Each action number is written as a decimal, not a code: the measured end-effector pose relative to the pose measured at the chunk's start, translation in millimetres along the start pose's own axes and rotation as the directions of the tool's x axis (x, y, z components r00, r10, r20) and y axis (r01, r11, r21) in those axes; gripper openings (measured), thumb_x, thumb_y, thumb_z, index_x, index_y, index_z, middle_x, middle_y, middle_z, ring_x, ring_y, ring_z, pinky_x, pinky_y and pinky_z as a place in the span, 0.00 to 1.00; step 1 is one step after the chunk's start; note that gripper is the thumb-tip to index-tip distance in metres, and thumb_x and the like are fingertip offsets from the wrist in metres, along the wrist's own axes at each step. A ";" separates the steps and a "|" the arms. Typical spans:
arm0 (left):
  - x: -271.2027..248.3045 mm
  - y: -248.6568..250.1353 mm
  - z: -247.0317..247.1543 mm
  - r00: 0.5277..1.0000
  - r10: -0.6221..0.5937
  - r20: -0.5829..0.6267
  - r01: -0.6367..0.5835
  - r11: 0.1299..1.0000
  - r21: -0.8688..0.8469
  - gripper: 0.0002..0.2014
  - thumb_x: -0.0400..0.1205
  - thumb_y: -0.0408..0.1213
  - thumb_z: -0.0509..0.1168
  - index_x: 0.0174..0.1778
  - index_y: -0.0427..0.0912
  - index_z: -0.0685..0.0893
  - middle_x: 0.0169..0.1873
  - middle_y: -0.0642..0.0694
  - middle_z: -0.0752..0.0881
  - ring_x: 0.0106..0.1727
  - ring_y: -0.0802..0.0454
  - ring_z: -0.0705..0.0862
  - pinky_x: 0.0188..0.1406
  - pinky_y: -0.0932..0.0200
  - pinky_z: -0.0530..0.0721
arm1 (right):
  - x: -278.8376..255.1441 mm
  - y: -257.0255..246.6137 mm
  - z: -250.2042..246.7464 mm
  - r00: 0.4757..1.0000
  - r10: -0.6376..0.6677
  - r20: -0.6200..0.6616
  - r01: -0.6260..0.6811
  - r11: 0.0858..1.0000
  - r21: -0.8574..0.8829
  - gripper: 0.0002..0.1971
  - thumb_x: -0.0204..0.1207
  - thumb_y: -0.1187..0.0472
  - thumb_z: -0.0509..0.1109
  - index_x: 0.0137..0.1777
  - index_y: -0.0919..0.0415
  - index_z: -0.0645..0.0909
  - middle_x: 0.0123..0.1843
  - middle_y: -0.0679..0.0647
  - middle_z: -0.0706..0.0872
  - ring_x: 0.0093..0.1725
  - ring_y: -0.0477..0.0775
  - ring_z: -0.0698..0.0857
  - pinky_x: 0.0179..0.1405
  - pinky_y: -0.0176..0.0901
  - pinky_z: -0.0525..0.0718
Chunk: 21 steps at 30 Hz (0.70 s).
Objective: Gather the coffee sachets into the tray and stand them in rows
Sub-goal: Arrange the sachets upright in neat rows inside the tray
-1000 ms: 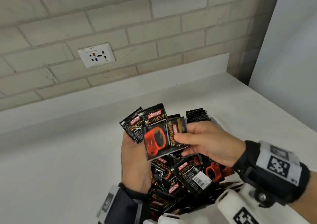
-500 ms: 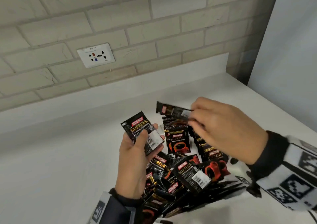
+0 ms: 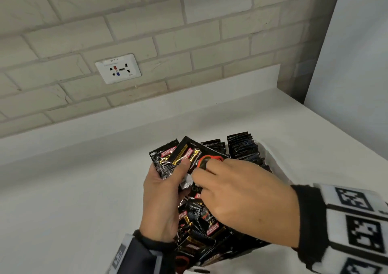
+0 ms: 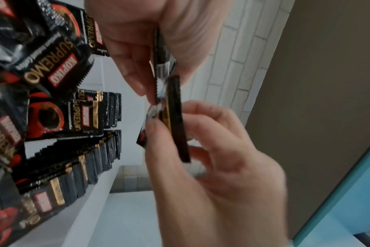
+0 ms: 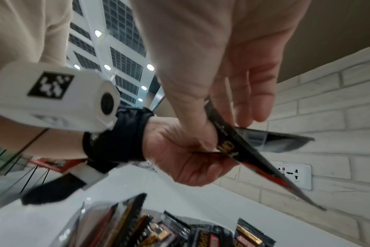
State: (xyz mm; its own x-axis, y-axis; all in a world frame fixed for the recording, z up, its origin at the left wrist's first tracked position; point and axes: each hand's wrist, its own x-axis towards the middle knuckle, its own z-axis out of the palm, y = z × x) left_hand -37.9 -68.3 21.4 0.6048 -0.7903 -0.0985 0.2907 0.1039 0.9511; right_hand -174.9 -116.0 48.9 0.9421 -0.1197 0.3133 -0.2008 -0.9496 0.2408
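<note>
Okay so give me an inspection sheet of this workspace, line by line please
Surface: white counter, bare to the left.
Job's things: loose coffee sachets heaped at the near end of the white tray; standing rows at its far end.
Clutter: nothing seen.
Grips: left hand holds a small stack of sachets; right hand pinches one sachet against that stack.
Cables: nothing seen.
Surroundings: pale brick wall with a wall socket; grey panel at right.
</note>
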 end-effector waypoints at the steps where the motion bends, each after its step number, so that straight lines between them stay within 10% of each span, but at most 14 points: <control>1: 1.9 0.5 -2.6 1.000 0.006 -0.016 -0.006 1.000 0.010 0.08 0.74 0.29 0.69 0.46 0.42 0.82 0.34 0.48 0.89 0.31 0.55 0.87 0.23 0.63 0.83 | -0.6 -0.5 -5.9 0.999 0.013 0.032 -0.014 1.000 0.025 0.17 0.68 0.65 0.55 0.26 0.56 0.83 0.36 0.50 0.83 0.32 0.50 0.79 0.26 0.40 0.76; 6: 8.6 7.3 -17.8 0.999 0.028 0.019 -0.030 0.993 0.114 0.14 0.65 0.31 0.73 0.45 0.43 0.82 0.35 0.48 0.90 0.33 0.55 0.88 0.26 0.59 0.87 | 12.4 15.4 -51.4 0.908 0.044 0.416 -0.194 0.925 0.327 0.10 0.79 0.46 0.61 0.50 0.47 0.81 0.49 0.43 0.81 0.48 0.45 0.79 0.47 0.45 0.80; 14: 2.0 11.8 -12.2 0.964 -0.006 0.265 -0.065 0.964 0.259 0.21 0.55 0.39 0.75 0.45 0.45 0.85 0.40 0.45 0.91 0.41 0.47 0.89 0.46 0.46 0.85 | 26.7 60.9 -19.0 0.845 0.346 0.408 -0.535 0.529 0.659 0.17 0.65 0.52 0.78 0.50 0.42 0.75 0.38 0.43 0.79 0.29 0.35 0.76 0.33 0.34 0.70; 21: 9.0 14.9 -22.9 0.927 -0.039 0.374 -0.074 0.956 0.282 0.20 0.65 0.35 0.79 0.51 0.45 0.84 0.45 0.45 0.91 0.46 0.49 0.90 0.43 0.58 0.87 | 30.8 64.3 -5.9 0.813 0.372 0.447 -0.582 0.535 0.612 0.29 0.65 0.50 0.78 0.67 0.45 0.75 0.37 0.40 0.75 0.31 0.34 0.74 0.32 0.29 0.67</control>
State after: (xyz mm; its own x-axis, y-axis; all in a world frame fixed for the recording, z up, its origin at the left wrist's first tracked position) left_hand -11.1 -60.1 27.9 0.2717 -0.9622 -0.0187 0.0240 -0.0127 0.9996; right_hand -160.4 -179.0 79.4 0.8115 -0.5805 -0.0662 -0.4910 -0.6161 -0.6159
